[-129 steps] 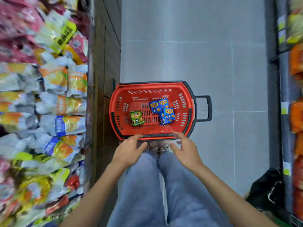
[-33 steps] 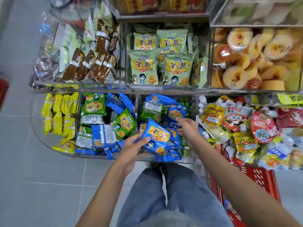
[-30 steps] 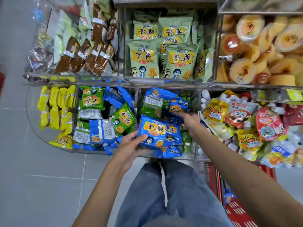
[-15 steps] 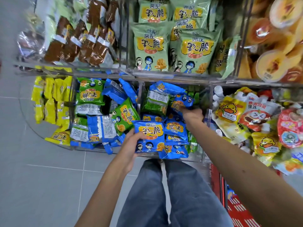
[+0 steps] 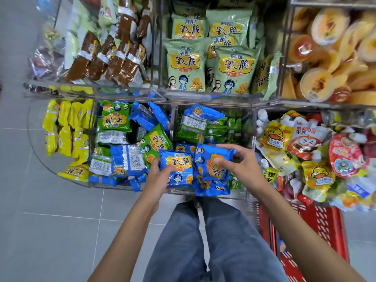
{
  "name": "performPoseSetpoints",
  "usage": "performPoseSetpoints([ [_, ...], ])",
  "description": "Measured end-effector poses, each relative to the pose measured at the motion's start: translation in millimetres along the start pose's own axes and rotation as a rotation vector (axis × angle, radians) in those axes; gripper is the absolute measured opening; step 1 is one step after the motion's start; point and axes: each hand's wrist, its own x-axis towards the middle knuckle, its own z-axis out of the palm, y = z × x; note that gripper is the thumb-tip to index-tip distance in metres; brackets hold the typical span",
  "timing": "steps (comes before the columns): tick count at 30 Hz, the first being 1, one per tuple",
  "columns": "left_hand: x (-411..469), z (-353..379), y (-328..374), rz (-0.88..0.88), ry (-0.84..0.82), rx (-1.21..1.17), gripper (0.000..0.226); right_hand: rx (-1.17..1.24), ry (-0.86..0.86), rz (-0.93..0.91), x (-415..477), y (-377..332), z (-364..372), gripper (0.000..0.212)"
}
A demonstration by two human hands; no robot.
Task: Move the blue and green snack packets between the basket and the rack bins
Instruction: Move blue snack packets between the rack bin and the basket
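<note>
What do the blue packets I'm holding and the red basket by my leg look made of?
Blue packets: thin plastic film, probably, glossy and printed; it wrinkles and catches glare. Red basket: likely rigid moulded plastic, matte; its wall has slotted holes.

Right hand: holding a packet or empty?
Holding. The right hand grips a blue packet, with fingers curled over its top edge and thumb across its face.

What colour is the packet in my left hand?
Snack packet is blue with a yellow label; head view.
</note>
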Motion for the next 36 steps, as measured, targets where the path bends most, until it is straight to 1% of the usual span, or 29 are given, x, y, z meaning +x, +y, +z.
performPoseSetpoints([
  [2, -2.3, -2.5, 0.2, 0.036, -0.004, 0.005, 0.031, 0.066, -0.078, -0.005, -6.8, -7.6, -2.4, 0.028],
  [4, -6.2, -5.0, 2.1, 0.060, -0.014, 0.022, 0.013, 0.170, -0.204, 0.026, -9.6, -13.1, -3.9, 0.029],
  [5, -8.9, -5.5, 3.5, 0.063, -0.031, 0.036, 0.007, 0.181, -0.255, 0.039, -9.8, -15.0, -2.8, 0.028],
  [6, -12.0, -5.8, 4.8, 0.065, -0.055, 0.040, 0.007, 0.151, -0.280, 0.044, -9.5, -16.3, -0.7, 0.026],
  [7, -16.2, -5.0, 7.0, 0.059, -0.096, 0.021, 0.012, 0.111, -0.280, 0.049, -9.1, -17.2, 3.0, 0.024],
  [10, -27.4, -0.9, 12.6, -0.005, -0.291, -0.061, 0.030, 0.058, -0.215, 0.035, -8.3, -20.6, 17.1, 0.018],
  [12, -33.2, 1.1, 13.2, -0.014, -0.377, -0.101, 0.033, -0.016, -0.195, -0.030, -9.8, -22.3, 25.3, 0.011],
  [13, -35.4, 2.1, 12.4, -0.015, -0.396, -0.118, 0.031, -0.061, -0.186, -0.064, -10.9, -21.6, 28.8, 0.010],
  [15, -38.6, 3.7, 9.8, -0.017, -0.397, -0.135, 0.027, -0.189, -0.151, -0.131, -13.2, -17.4, 35.7, 0.015],
  [17, -39.8, 4.4, 5.7, -0.005, -0.395, -0.125, 0.033, -0.263, -0.132, -0.174, -16.7, -14.0, 41.3, 0.018],
  [18, -39.5, 4.5, 3.1, -0.003, -0.396, -0.115, 0.037, -0.252, -0.134, -0.173, -18.5, -12.3, 43.2, 0.018],
  [20, -38.9, 3.6, -3.0, -0.010, -0.378, -0.100, 0.041, -0.119, -0.101, -0.112, -18.0, -5.8, 44.2, 0.017],
  [21, -38.3, 2.7, -6.4, -0.017, -0.361, -0.098, 0.040, -0.023, -0.048, -0.048, -16.0, -1.6, 43.7, 0.018],
  [22, -37.0, 1.4, -10.1, -0.025, -0.344, -0.104, 0.039, 0.074, 0.045, 0.030, -12.0, 4.9, 42.5, 0.017],
  [23, -36.1, 0.0, -13.6, -0.036, -0.328, -0.120, 0.037, 0.122, 0.171, 0.120, -5.1, 14.6, 39.9, 0.012],
  [24, -34.5, -1.7, -17.2, -0.048, -0.319, -0.144, 0.036, 0.118, 0.290, 0.211, 2.0, 24.5, 35.8, 0.008],
  [25, -33.6, -3.4, -20.1, -0.060, -0.314, -0.172, 0.034, 0.069, 0.374, 0.298, 8.4, 33.9, 31.7, 0.017],
  [26, -32.6, -5.0, -22.8, -0.072, -0.308, -0.200, 0.034, -0.003, 0.412, 0.384, 14.1, 43.7, 27.5, 0.027],
  [28, -31.6, -8.2, -27.7, -0.091, -0.289, -0.244, 0.035, -0.117, 0.376, 0.511, 24.4, 57.8, 22.9, 0.031],
  [29, -31.4, -9.6, -29.8, -0.098, -0.277, -0.260, 0.038, -0.139, 0.339, 0.556, 29.2, 62.9, 23.0, 0.038],
  [30, -30.9, -10.9, -32.1, -0.105, -0.266, -0.272, 0.041, -0.167, 0.302, 0.589, 34.1, 67.4, 23.9, 0.045],
  [33, -30.8, -13.8, -37.2, -0.113, -0.251, -0.291, 0.052, -0.209, 0.242, 0.656, 44.8, 68.5, 29.7, 0.051],
  [36, -30.0, -14.5, -41.7, -0.119, -0.243, -0.282, 0.049, -0.215, 0.285, 0.685, 54.6, 70.8, 32.9, 0.082],
])
